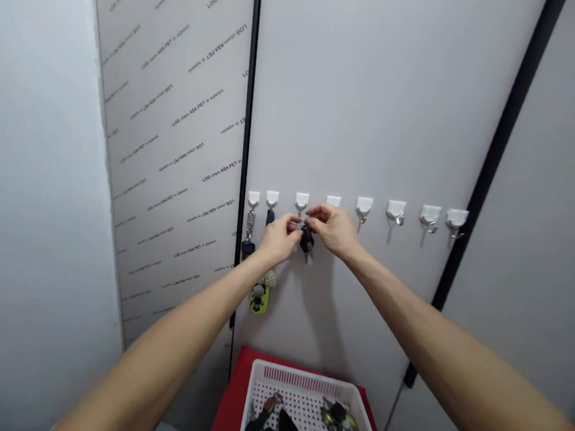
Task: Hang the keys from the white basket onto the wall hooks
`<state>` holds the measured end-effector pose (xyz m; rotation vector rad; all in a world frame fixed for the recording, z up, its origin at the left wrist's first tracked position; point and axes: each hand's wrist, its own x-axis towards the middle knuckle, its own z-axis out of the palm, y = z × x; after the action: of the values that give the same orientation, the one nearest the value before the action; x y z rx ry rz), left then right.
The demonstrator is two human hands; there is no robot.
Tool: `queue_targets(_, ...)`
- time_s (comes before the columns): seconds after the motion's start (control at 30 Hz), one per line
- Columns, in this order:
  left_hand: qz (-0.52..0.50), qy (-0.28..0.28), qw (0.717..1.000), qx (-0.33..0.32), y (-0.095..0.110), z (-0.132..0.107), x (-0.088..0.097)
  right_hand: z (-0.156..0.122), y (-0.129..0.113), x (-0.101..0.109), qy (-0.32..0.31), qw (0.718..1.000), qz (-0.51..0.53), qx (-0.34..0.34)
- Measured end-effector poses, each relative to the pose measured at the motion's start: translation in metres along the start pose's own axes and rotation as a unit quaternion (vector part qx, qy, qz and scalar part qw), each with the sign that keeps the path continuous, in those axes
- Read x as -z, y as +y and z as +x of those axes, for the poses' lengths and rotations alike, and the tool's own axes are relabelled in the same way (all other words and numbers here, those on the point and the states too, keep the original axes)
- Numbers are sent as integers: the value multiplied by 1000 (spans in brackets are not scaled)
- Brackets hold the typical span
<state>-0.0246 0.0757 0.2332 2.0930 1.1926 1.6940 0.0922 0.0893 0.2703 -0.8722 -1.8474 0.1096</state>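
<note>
A row of several white adhesive hooks runs across the grey wall panel. My left hand (280, 237) and my right hand (333, 228) meet just under the third hook (302, 202), both pinched on a black key fob (307, 240) and its ring. The fob hangs between my fingertips right below that hook. My right hand covers most of the fourth hook (333, 200). The first hook (253, 198) carries a keychain with a dark fob (248, 247). From the second hook (271, 198) hangs a set ending in a yellow-green tag (259, 298), partly hidden by my left wrist.
Several hooks to the right, such as one (396, 211), hang bare. Below, a white perforated basket (304, 380) holding more keys and fobs sits on a red surface (233, 404). A black vertical strip (246, 139) divides the panels; film-covered panel at left.
</note>
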Motion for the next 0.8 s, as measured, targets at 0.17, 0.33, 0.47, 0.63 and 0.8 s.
queue_targets(0.17, 72, 72, 994, 31, 3, 11, 6, 19, -4, -10, 32, 999, -40, -19)
queue_targets(0.33, 106, 68, 991, 54, 1, 10, 6, 26, -8, -17, 27, 990, -131, -38)
queue_targets(0.47, 93, 57, 993, 46, -2, -2, 5, 15, -9, -11, 13, 986, -166, -28)
queue_targets(0.63, 51, 20, 998, 43, -14, -48, -5, -36, 9, -4, 7, 988, -148, -38)
queue_targets(0.8, 23, -135, 985, 106, -53, -136, -42, -143, 49, -24, -206, 967, -100, -110)
